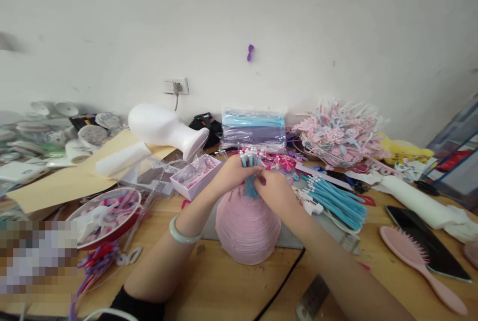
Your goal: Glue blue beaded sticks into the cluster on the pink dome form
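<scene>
My left hand (232, 175) is closed around a bundle of blue chenille stems (251, 186) with white pearly tips, its thumb laid across the front. Against the bundle's right side is my right hand (275, 189), its fingers curled in a pinch; what sits between those fingertips is hidden. The bundle stands upright at the top of a rounded pink ribbed form (248, 231), which rests on the table's near side. More blue stems with pearly tips (336, 202) lie in a pile to the right of my hands.
A white foam head form (160, 124) lies behind on the left, near a white box (196, 177) of small pieces. Pink floral pieces (336, 134) are heaped at the back right. A pink hairbrush (411, 254) overlaps a dark tablet (436, 249). A black cable (280, 286) runs along the front.
</scene>
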`<action>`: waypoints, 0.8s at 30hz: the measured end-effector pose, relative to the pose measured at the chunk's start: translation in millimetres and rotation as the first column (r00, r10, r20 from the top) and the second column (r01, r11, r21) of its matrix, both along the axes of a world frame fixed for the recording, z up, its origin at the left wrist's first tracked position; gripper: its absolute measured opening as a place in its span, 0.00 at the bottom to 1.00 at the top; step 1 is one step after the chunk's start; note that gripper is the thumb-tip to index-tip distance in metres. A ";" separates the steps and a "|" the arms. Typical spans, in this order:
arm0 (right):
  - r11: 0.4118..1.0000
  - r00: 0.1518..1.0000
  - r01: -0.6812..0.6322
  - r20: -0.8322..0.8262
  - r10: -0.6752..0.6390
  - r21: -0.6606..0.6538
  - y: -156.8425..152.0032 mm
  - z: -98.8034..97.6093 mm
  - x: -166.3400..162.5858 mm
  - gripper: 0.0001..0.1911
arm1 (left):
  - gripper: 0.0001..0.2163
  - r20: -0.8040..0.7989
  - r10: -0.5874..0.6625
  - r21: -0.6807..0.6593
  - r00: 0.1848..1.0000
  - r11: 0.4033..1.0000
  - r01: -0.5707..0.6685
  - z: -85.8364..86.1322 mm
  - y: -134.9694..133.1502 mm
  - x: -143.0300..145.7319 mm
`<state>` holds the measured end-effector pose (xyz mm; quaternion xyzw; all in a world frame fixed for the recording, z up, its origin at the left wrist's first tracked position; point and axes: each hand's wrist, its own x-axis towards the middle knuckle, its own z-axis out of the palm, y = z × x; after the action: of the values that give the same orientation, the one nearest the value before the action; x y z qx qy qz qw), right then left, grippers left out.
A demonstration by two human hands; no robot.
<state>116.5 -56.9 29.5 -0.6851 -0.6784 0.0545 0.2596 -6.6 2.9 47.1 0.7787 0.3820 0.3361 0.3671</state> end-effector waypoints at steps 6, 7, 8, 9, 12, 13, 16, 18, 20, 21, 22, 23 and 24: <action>0.999 0.999 0.032 -0.018 -0.032 -0.009 -2.8 -0.1 -3.4 0.13 | 0.14 -0.028 0.011 -0.024 1.000 1.000 -0.012 0.0 0.3 -1.3; 0.999 0.999 0.044 0.004 -0.044 -0.010 -3.5 0.6 -3.7 0.13 | 0.14 -0.030 0.015 -0.024 0.999 1.000 -0.015 0.0 0.5 -1.4; 0.999 0.998 0.054 0.033 -0.054 -0.008 -4.4 1.5 -3.8 0.14 | 0.15 -0.031 0.017 -0.023 0.999 1.000 -0.018 -0.1 0.9 -1.5; 0.998 0.996 0.060 0.062 -0.060 -0.002 -5.8 2.7 -3.5 0.14 | 0.15 -0.029 0.017 -0.019 0.999 1.000 -0.018 -0.1 1.3 -1.6; 0.998 0.995 0.034 0.089 -0.039 0.054 -14.2 7.8 0.9 0.13 | 0.15 -0.036 0.014 -0.008 0.999 1.000 -0.014 -0.1 2.4 -1.5; 0.996 0.997 0.023 0.076 -0.029 0.081 -18.5 9.5 4.0 0.12 | 0.14 -0.041 0.014 -0.005 0.999 1.000 -0.014 0.0 2.6 -1.5; 0.995 0.998 0.038 0.037 -0.042 0.092 -33.9 11.7 18.8 0.11 | 0.14 -0.060 0.025 -0.016 0.998 1.000 -0.026 0.3 2.4 -1.4; 0.998 0.997 0.056 0.047 -0.058 0.033 -43.6 9.0 31.9 0.13 | 0.13 -0.059 0.026 -0.028 0.998 0.999 -0.028 0.2 2.1 -1.1; 0.998 0.996 0.061 0.067 -0.059 -0.026 -51.0 2.9 44.4 0.16 | 0.12 -0.047 0.023 -0.028 0.999 0.999 -0.024 -0.3 2.0 -0.5; 0.997 0.995 0.061 0.077 -0.057 -0.048 -53.5 -1.2 49.2 0.17 | 0.11 -0.038 0.019 -0.026 0.999 0.999 -0.020 -0.6 2.1 -0.2; 0.996 0.995 0.058 0.083 -0.053 -0.062 -55.4 -5.5 52.6 0.17 | 0.11 -0.028 0.017 -0.023 0.999 1.000 -0.018 -1.0 2.2 0.1; 0.997 0.996 0.050 0.081 -0.044 -0.066 -56.6 -9.9 54.4 0.16 | 0.10 -0.017 0.015 -0.021 1.000 1.000 -0.015 -1.3 2.4 0.3; 0.998 0.997 0.031 0.067 -0.027 -0.058 -57.3 -14.1 54.3 0.15 | 0.10 -0.007 0.013 -0.022 1.000 1.000 -0.013 -1.7 2.8 0.3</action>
<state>170.8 -114.2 15.3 -0.7038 -0.6746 0.0479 0.2173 -6.3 5.7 45.4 0.7733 0.3919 0.3316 0.3722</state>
